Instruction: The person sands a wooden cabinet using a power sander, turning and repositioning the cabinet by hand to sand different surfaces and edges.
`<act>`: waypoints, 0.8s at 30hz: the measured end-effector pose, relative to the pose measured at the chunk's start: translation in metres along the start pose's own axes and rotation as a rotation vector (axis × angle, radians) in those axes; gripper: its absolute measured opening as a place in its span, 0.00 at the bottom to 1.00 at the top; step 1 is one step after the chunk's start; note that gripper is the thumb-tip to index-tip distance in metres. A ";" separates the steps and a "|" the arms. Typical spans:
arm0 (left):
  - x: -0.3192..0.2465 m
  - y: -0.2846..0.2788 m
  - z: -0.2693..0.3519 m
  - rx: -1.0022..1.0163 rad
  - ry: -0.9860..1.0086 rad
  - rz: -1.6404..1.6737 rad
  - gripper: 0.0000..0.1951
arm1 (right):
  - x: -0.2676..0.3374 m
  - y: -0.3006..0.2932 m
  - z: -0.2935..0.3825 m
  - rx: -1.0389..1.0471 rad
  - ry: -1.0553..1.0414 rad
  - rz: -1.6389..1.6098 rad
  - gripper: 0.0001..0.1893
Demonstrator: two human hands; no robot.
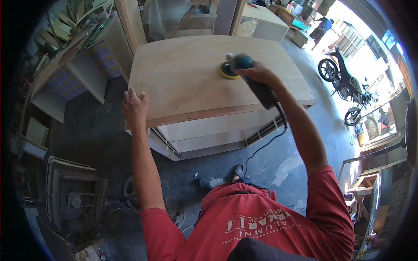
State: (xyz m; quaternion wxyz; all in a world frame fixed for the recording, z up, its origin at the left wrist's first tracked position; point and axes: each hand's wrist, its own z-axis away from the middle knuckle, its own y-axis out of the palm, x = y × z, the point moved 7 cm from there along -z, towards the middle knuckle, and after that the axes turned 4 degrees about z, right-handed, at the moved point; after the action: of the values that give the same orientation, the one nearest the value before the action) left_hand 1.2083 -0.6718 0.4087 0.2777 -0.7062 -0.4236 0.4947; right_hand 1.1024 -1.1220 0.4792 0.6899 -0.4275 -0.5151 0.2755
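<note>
My right hand (259, 74) is closed around a corded angle grinder/polisher-type power tool (261, 93) with a teal head. Its round black pad with a yellow rim (229, 71) sits on the plywood top (186, 71) of a cabinet, right of the middle. A black cord hangs from the tool's rear end down to the floor. At the left edge of the same top rests my left hand (135, 103), fingers spread, holding nothing. Below the top's front edge, the cabinet's open white inside (209, 132) shows drawer runners (266, 130) on both side walls.
Unfinished cabinet carcasses (88, 73) and wood offcuts stand to the left. An old fan-like machine (75, 199) is on the floor at lower left. A motorcycle (347, 86) stands at right, and a person (321, 29) is far off at upper right. The cord (261, 150) runs near my feet.
</note>
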 end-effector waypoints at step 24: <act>0.006 0.005 0.007 0.099 -0.057 -0.166 0.32 | 0.123 0.054 -0.105 0.099 -0.078 -0.070 0.35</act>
State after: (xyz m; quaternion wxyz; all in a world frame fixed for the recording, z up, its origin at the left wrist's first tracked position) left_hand 1.2038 -0.6687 0.3995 0.3404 -0.6397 -0.4634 0.5100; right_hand 1.2444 -1.0271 0.4791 0.6990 -0.3636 -0.5420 0.2925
